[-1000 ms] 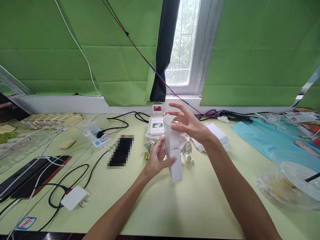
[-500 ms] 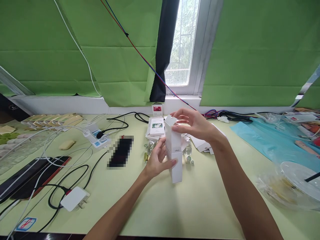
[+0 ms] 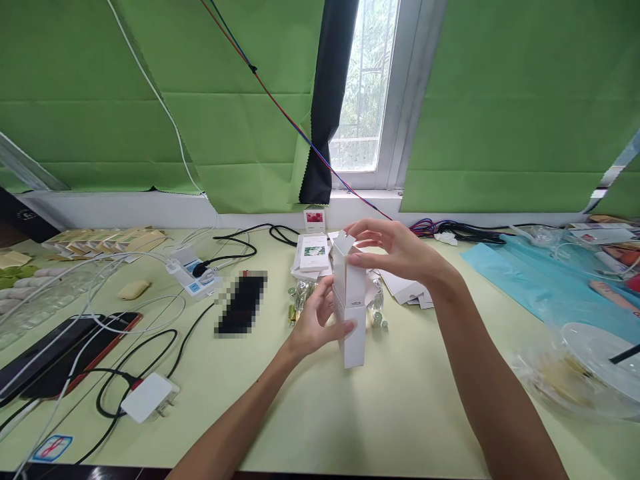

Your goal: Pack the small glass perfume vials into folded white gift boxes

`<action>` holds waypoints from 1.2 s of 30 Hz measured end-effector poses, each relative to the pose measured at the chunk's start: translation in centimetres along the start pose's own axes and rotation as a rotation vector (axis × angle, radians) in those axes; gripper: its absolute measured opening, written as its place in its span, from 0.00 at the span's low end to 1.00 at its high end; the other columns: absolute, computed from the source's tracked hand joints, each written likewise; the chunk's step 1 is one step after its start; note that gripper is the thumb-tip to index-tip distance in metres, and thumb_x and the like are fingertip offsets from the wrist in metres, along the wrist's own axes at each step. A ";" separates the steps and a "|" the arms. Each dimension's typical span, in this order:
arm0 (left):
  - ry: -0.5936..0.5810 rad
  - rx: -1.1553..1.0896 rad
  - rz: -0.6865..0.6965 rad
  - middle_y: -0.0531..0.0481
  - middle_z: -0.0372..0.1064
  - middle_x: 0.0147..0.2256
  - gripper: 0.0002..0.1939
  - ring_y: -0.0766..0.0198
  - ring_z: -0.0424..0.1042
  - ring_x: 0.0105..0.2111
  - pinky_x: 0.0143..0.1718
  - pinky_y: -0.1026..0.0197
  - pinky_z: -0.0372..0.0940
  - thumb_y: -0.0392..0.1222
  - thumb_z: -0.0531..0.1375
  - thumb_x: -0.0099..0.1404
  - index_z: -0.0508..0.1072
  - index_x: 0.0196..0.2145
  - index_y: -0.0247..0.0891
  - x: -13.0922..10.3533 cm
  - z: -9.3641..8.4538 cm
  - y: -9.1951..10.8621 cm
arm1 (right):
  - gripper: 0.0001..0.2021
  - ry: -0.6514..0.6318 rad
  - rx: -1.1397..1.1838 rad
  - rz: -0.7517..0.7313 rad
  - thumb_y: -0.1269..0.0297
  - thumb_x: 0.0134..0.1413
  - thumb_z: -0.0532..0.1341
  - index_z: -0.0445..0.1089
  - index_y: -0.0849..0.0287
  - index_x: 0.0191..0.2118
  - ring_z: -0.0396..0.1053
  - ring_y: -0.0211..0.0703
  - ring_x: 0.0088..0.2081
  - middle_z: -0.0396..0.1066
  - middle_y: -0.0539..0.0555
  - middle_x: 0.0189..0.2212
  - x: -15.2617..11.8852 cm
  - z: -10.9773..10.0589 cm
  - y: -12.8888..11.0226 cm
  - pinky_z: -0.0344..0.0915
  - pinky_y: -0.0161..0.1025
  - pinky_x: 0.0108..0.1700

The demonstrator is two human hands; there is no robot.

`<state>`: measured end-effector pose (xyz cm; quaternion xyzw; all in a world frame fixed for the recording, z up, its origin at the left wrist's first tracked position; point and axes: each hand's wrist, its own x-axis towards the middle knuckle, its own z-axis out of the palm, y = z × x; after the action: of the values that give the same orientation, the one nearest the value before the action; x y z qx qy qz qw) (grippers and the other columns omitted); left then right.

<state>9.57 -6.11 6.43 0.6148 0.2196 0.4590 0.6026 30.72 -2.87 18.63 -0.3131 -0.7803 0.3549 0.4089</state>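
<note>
Two narrow white boxes stand one above the other in front of me. The lower white box is gripped near its top by my left hand, thumb on its front face. My right hand holds the upper white box near its top, where small flaps stick up. The upper box's lower end meets the top of the lower one; whether it sits inside cannot be made out. Behind my hands lie stacked flat white boxes with a green picture, and small glass bottles partly hidden by the boxes.
On the left are a power strip, tangled cables, a white charger, phones and a beige bar. Blue plastic and a clear round lid lie on the right. A small box stands by the window.
My right hand and the upper box have shifted slightly to the right, and the upper box's top flaps show more. My left hand has barely moved.
</note>
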 end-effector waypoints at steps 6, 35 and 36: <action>-0.007 -0.012 0.011 0.45 0.70 0.51 0.36 0.58 0.71 0.48 0.50 0.60 0.64 0.41 0.72 0.56 0.63 0.60 0.45 0.1 0.0 -0.1 | 0.16 0.000 0.007 -0.011 0.54 0.50 0.72 0.75 0.54 0.42 0.74 0.50 0.51 0.76 0.54 0.46 0.0 -0.1 0.2 0.68 0.55 0.60; -0.018 -0.012 0.033 0.46 0.69 0.51 0.36 0.57 0.70 0.49 0.49 0.59 0.65 0.41 0.72 0.56 0.63 0.60 0.46 0.2 0.1 0.2 | 0.16 -0.069 -0.002 -0.031 0.53 0.51 0.72 0.75 0.54 0.43 0.72 0.50 0.53 0.71 0.55 0.51 -0.1 0.0 0.4 0.70 0.53 0.58; -0.018 -0.012 0.033 0.46 0.69 0.50 0.36 0.57 0.70 0.49 0.49 0.59 0.65 0.41 0.72 0.56 0.63 0.60 0.46 0.2 0.0 0.2 | 0.16 -0.070 -0.005 -0.034 0.53 0.51 0.72 0.75 0.54 0.42 0.72 0.51 0.53 0.71 0.55 0.51 -0.2 0.0 0.4 0.70 0.54 0.58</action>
<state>9.64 -6.04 6.66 0.6191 0.2011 0.4645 0.6004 30.88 -2.75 18.24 -0.2883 -0.8000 0.3568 0.3868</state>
